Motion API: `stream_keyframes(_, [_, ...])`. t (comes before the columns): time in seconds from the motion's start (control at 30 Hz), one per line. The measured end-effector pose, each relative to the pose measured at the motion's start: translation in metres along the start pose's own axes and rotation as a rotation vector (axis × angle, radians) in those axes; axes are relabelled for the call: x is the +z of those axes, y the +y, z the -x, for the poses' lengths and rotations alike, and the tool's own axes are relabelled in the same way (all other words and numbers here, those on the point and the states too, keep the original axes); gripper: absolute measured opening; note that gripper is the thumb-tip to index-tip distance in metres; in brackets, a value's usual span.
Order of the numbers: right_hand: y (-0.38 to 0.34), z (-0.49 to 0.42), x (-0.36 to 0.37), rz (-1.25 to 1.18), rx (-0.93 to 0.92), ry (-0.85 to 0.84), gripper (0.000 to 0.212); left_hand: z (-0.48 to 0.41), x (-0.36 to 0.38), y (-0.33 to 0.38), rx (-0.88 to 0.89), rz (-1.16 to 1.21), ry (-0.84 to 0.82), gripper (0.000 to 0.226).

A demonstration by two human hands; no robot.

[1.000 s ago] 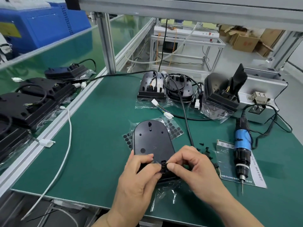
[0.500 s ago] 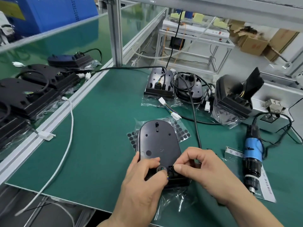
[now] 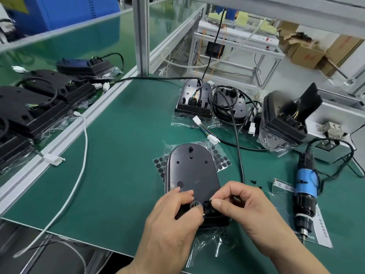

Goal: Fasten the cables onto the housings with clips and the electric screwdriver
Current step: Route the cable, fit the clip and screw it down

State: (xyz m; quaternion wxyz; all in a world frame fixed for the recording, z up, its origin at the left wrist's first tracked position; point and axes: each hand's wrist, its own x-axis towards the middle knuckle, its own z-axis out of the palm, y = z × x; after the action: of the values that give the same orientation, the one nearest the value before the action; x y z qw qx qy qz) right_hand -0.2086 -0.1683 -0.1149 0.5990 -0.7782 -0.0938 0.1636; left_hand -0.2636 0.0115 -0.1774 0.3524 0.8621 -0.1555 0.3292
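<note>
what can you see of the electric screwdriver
The screwdriver lies flat on the green mat at the right, and nothing grips it. Its body looks like black plastic with a blue band round the middle; a small black screw seems to sit on that band. The metal bit points to the near edge, and the lower half rests on a printed sheet. A black cord leaves the far end and loops towards the grey box.

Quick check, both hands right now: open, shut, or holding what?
Left hand: pinches the round black cable grommet at the housing.
Right hand: pinches a small black clip beside it.
</note>
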Motion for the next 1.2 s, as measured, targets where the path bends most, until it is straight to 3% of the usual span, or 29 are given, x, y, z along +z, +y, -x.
stream_keyframes(0.23, [0.004,0.003,0.001,0.062,-0.034,0.048,0.009,0.003,0.001,0.002,-0.004,-0.013,-0.019,0.038])
stream_keyframes(0.47, [-0.012,-0.010,-0.002,0.005,0.128,-0.062,0.012,-0.002,-0.002,0.005,0.000,-0.040,0.003,0.020])
stream_keyframes(0.7, [-0.023,-0.017,-0.001,0.090,0.205,-0.085,0.014,-0.002,0.000,0.003,-0.006,-0.003,0.008,0.035])
stream_keyframes(0.77, [-0.024,-0.018,-0.002,0.101,0.216,-0.092,0.013,-0.002,-0.001,0.002,-0.017,0.004,-0.006,0.028])
stream_keyframes(0.83, [-0.025,-0.019,-0.001,0.091,0.228,-0.109,0.015,-0.002,-0.001,0.002,-0.033,0.034,-0.001,0.007])
stream_keyframes(0.9, [-0.026,-0.022,-0.001,0.075,0.239,-0.114,0.016,-0.005,-0.001,0.004,-0.093,0.094,-0.002,0.013])
stream_keyframes(1.07, [-0.020,-0.020,0.000,0.070,0.193,-0.090,0.013,-0.007,0.001,0.007,-0.151,0.143,0.009,0.016])
stream_keyframes(1.2, [-0.010,-0.009,-0.001,-0.026,0.124,-0.060,0.010,-0.001,0.008,0.005,-0.085,0.122,0.066,0.006])
